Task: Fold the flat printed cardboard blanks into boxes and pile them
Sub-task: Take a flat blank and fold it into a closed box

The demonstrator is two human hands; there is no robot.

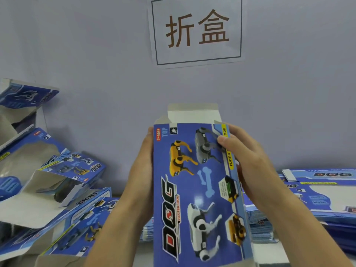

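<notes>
Wall (96,54) behind everything is plain pale lavender-grey, with a white paper sign (196,31) stuck on it, black border and two big brown Chinese characters. Mid-frame there's a blue printed cardboard box (194,189) with "DOG" lettering and robot dogs, held upright, white top flaps open, the left hand (142,170) flat against its left side and the right hand (248,164) gripping the right edge, thumb on the front. On the white tabletop (267,251) a heap of folded blue boxes (57,189) sits left, and a stack of flat blue blanks (317,199) lies right.
</notes>
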